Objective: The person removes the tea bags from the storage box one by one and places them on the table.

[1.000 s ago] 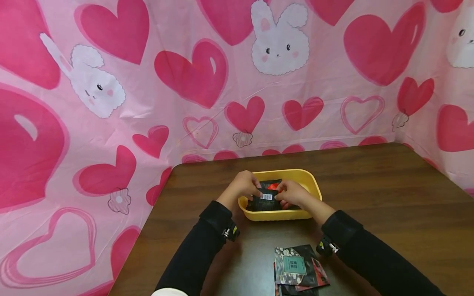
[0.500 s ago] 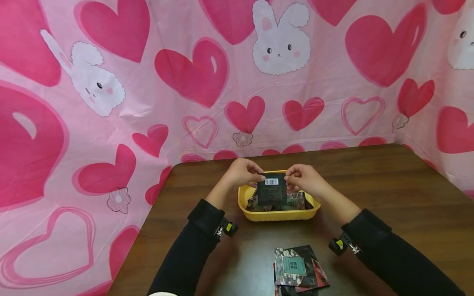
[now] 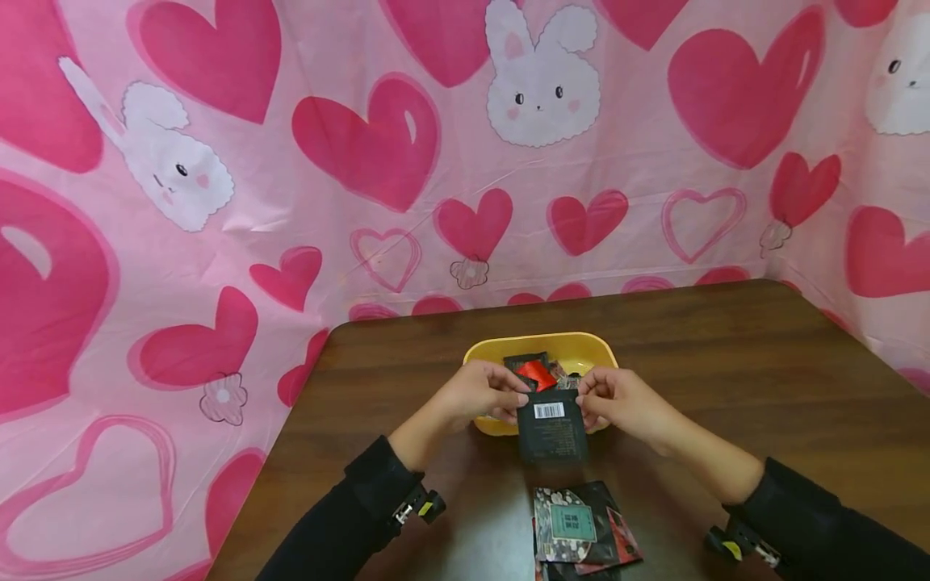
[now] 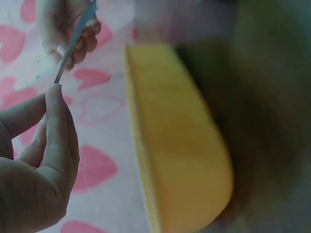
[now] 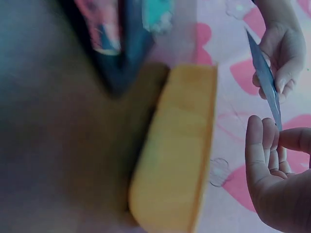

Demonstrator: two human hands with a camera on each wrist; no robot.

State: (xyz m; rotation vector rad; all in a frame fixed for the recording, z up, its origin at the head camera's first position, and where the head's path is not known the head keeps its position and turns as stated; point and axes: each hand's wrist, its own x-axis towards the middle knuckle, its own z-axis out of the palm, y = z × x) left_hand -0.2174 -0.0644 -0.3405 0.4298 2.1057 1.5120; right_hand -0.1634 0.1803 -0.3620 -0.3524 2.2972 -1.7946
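Note:
My left hand [image 3: 481, 395] and right hand [image 3: 623, 403] pinch the two upper corners of a flat black packet [image 3: 554, 440]. A white barcode label and fine print face up on it. In the left wrist view, the packet [image 4: 75, 46] shows edge-on between thumb and fingers. The right wrist view shows the packet [image 5: 265, 75] thin and flat too. Just behind it stands a yellow plastic basket [image 3: 596, 349], partly hidden by the hands, holding more dark packets and a red shiny piece [image 3: 538, 374].
In front of the basket lies a small pile of packets [image 3: 574, 523], the top one black with a floral print and teal label. The brown wooden table [image 3: 726, 363] meets a pink heart-and-rabbit cloth [image 3: 407, 266] at the back.
Both hands lifted the black packet out of the basket, then brought it nearer, over the basket's front edge. The head view shifted slightly. The front pile stays put.

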